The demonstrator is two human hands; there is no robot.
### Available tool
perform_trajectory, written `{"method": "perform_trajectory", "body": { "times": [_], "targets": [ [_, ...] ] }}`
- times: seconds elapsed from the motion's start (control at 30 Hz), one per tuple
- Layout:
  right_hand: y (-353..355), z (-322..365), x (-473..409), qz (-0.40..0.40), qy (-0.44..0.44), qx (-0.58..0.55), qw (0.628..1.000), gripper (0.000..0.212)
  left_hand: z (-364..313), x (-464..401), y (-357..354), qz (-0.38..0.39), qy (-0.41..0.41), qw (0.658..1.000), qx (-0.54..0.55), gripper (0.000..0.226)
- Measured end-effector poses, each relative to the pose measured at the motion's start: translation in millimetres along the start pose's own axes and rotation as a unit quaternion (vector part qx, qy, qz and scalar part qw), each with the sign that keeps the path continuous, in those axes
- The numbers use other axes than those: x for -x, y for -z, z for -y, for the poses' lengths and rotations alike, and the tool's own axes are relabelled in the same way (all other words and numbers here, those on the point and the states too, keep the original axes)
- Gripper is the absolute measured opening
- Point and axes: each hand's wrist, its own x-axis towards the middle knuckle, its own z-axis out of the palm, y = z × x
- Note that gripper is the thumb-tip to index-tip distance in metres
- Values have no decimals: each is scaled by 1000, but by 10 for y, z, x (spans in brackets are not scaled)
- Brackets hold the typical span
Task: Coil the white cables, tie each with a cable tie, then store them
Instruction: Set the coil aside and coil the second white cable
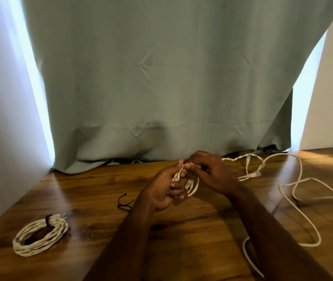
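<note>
Left hand [162, 191] gripping half-wound coil [190, 184], right hand [210, 171] pinching its top loop, keeping turns together, black tie [124, 202] just left.

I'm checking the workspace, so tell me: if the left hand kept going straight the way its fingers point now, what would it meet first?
The left hand points up and right, into the cable loops it already grips and the right hand just beyond. Those come first, though depth is unclear.

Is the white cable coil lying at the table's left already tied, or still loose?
Tied. The coiled cable lies in neat loops on the wooden table, with a dark cable tie wrapped around its strands. No hand touches it.
</note>
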Motion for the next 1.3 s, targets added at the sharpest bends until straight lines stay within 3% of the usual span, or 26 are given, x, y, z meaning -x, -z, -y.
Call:
{"method": "perform_trajectory", "body": {
  "times": [0.17,0.27,0.43,0.57,0.77,0.87,0.93,1.3],
  "targets": [
    [-10,163,-53,55,-113,-195,973,29,-26,22,1,22,-21,993,112,46],
    [-88,196,-62,44,-169,-234,957,34,20,2,-12,-5,-49,985,168,49],
    [-248,167,-81,-54,-142,-152,977,29,75,-39,-70,-16,-70,982,176,41],
    [-215,98,-53,-54,-104,-123,986,28,109,-55,-51,-26,-85,980,180,31],
    [-96,-69,78,8,-111,-86,990,27,22,-84,38,-41,-119,960,252,37],
    [-15,-214,131,31,-128,-2,991,19,-28,-60,106,-53,-158,945,281,39],
    [-16,-274,151,40,-122,64,990,25,-54,-52,121,-65,-179,939,287,41],
    [-244,-44,114,217,-169,145,950,31,-118,-62,92,-99,-206,933,277,51]
  ]
}}
